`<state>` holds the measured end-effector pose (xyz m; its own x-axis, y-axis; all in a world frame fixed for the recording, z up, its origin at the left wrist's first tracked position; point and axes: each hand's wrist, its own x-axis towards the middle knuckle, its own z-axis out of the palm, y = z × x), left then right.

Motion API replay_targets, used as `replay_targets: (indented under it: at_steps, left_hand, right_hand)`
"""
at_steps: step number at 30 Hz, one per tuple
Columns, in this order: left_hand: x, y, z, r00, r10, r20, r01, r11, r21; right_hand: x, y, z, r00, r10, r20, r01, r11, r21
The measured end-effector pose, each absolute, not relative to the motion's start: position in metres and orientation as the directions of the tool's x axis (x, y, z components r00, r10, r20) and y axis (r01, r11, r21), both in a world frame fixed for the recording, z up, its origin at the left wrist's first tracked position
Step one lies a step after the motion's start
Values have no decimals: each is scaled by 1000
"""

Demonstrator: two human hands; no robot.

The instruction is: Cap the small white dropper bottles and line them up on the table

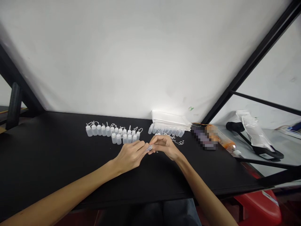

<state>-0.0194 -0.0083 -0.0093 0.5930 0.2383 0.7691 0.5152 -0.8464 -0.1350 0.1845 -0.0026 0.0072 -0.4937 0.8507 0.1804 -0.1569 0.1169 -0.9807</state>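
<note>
My left hand (133,153) is closed around a small translucent plastic bottle (149,148), held over the front middle of the black table. Only part of that bottle shows between my fingers. At its right end, the fingers of my right hand (163,146) are pinched together, touching it; the exact part they grip is covered. Beyond my left hand, capped squeeze bottles (103,130) with looped white cap straps stand upright in rows. Behind my right hand lie uncapped-looking bottles (164,129) in a row, and in front of them a pile of loose white strap pieces (180,142).
A stack of white sheets or bags (170,119) lies by the wall (117,62). Farther right are a blurred purple object (204,138) and an orange-labelled drink bottle (227,142). A black frame bar (249,53) slopes at the right. Below stands a red stool (261,208).
</note>
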Motion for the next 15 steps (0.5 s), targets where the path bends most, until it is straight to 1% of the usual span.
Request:
replay_targets:
  at_steps: [5,8,13,15]
  left_hand:
    - [-19,-9,-10,579,219,786,513,-847,-142]
    - [-17,-12,-12,576,239,782,515,-849,-120]
    - [-13,-14,-16,495,354,793,592,-806,-10]
    - [-13,-12,-18,463,406,788,599,-798,59]
  right_hand:
    - [182,-3,5,-494,848,192,-231,84,-969]
    - [182,-3,7,-511,843,169,-204,72,-976]
    - [184,-3,12,-493,857,148,-122,101,-987]
    - [185,-2,13,-478,865,151,-113,110,-988]
